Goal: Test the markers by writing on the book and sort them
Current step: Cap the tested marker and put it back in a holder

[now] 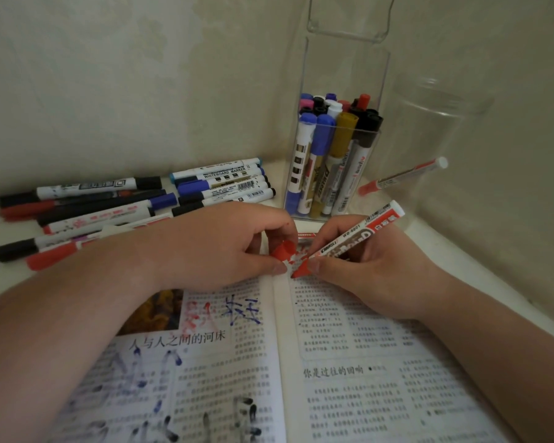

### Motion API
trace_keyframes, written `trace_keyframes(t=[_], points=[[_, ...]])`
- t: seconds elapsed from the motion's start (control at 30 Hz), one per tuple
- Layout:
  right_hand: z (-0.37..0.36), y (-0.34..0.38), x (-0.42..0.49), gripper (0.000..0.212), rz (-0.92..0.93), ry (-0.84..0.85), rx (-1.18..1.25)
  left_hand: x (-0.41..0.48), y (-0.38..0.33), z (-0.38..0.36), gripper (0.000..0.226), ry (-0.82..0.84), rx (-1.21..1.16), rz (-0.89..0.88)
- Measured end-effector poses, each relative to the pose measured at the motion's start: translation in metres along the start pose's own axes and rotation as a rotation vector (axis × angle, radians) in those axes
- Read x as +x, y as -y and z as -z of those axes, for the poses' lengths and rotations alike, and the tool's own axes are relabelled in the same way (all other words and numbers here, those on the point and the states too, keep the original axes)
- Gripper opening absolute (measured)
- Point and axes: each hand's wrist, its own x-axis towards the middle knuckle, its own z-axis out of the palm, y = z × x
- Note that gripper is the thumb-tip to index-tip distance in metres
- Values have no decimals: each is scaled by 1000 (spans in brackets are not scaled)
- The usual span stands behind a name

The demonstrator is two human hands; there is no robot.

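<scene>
One red marker (359, 236) is gripped in the right hand (371, 266), fingers curled round the barrel and thumb laid along it near the nib. Its long axis is tilted – nib down and toward the left, against the top of the right page beside the gutter, blunt end up toward the table's far right corner. One red cap (283, 251) is pinched in the left hand (224, 244), which is rested palm down across the gutter, just beside the nib. Both forearms are stretched forward over one open book (365, 394), laid at the near edge of the table (435, 247), its left page marked with red, blue and black strokes. Behind the hands one clear rectangular holder (349, 65) is packed with upright markers. Right of it, one red-capped marker (400, 177) is seen through one clear round jar (445, 129). Along the far left edge loose markers (109, 206) are piled lengthwise – over ten, the exact count hidden by the left forearm.
</scene>
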Motion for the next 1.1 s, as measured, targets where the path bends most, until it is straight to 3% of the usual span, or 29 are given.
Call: trace_keyframes(t=[0.17,0.33,0.47,0.67,0.83,1.1], points=[[-1,1,-1,11,-18,-12,0,1,0,-1,13,-18,-6,0],[2,5,-1,17,-50,92,6,2,2,-2,15,-46,-7,21],[5,5,-1,22,-63,30,94,1,1,-3,16,-48,-3,12],[2,7,2,17,-91,-18,-50,1,-1,-2,15,-39,-5,-6],[6,10,-1,17,-74,46,-22,0,-1,-2,15,-35,0,-18],[13,1,0,18,-82,-31,46,1,0,-3,19,-43,-25,-22]])
